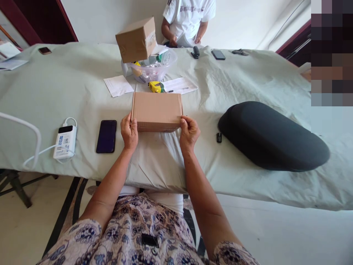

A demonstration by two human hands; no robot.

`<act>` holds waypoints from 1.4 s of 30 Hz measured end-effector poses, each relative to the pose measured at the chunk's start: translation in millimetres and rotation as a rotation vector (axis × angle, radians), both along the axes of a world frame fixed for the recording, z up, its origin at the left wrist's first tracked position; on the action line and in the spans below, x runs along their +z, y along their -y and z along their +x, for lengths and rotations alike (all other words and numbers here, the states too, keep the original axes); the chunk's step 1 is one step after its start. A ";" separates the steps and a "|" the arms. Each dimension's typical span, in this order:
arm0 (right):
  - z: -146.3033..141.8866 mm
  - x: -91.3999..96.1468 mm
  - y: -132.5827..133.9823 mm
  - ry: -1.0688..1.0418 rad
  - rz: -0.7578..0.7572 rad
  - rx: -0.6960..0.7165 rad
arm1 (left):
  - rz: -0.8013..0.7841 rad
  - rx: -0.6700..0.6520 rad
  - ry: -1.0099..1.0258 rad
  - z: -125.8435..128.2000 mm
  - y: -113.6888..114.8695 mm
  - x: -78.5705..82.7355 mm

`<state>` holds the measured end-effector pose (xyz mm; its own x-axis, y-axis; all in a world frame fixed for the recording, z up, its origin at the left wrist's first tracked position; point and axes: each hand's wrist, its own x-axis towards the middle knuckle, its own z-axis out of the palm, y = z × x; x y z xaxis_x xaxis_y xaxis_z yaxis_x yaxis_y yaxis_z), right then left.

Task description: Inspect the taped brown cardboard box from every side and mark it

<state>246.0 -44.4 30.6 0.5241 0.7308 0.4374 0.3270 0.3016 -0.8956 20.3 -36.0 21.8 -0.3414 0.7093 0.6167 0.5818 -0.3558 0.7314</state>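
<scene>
A closed brown cardboard box [157, 107] is between my two hands at the near middle of the table. My left hand [129, 131] grips its left side near the front corner, thumb on the near face. On the right, my right hand [189, 133] pinches the box's right front edge between thumb and fingers. A yellow-green tape measure [156, 87] lies just behind the box, beside a printed sheet [180, 85] with a pen on it. Whether the box's underside touches the cloth is hard to make out.
A dark phone [106, 136] and a white power bank [65, 142] with a cable lie left. A black padded seat [275, 138] and small black object [218, 137] are right. Behind stands a plastic basin [171, 63] with another cardboard box [136, 40] on it. A person [190, 22] sits opposite.
</scene>
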 end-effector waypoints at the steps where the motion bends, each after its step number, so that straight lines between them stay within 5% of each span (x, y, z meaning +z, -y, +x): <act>1: 0.3 -1.8 -1.8 -0.020 -0.014 0.012 | -0.012 -0.010 -0.009 0.6 -0.7 -2.2; 9: -0.4 -12.6 -10.1 -0.169 -0.078 0.065 | -0.208 -0.052 -0.090 -9.6 -7.7 -14.9; 23: 6.6 -9.4 -1.5 0.345 -0.566 0.145 | -0.515 0.064 -0.325 -12.7 -1.0 -0.2; 32: 6.0 -0.4 0.7 0.325 -0.288 0.051 | -0.123 0.067 -0.229 -5.6 0.5 -10.0; 42: -24.9 -12.2 6.5 0.430 -0.333 -0.100 | -0.232 0.082 -0.108 29.0 7.9 -14.1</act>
<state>221.1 -50.9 18.4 0.4234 0.8221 0.3806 0.6967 -0.0270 -0.7168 49.3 -43.9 7.7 -0.3444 0.8089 0.4765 0.6809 -0.1342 0.7200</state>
